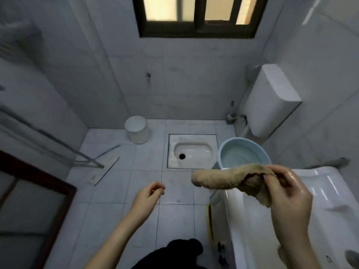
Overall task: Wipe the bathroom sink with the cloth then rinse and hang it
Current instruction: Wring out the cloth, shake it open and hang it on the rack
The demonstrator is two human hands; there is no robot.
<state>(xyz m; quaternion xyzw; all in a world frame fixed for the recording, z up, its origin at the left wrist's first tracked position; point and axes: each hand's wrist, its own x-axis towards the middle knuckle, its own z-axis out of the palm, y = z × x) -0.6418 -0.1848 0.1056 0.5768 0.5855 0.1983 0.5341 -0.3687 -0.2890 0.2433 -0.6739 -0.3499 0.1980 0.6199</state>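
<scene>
- Head view: the right hand (pixel 287 193) pinches a tan cloth (pixel 229 179), which sticks out leftward above the white sink (pixel 330 191) rim.
- Left hand (pixel 149 193) hangs over the tiled floor (pixel 120 191), fingers loosely curled, seemingly holding nothing.
- Blue basin (pixel 242 154) stands beyond the cloth.

The floor (pixel 120 191) is laid in pale square tiles with dark grout lines. A squat pan (pixel 192 152) is set flush into it within a rectangular surround, near the back wall. A white lidded bin (pixel 137 130) is stood left of the pan and behind it, against that wall. A flat mop (pixel 105 169) is laid on the tiles well left of the pan. A pale blue basin (pixel 242 154) is stood just right of the pan; contact cannot be determined. A yellow item (pixel 209 222), unidentified, is noted in front of the pan, against the sink (pixel 242 220).
</scene>
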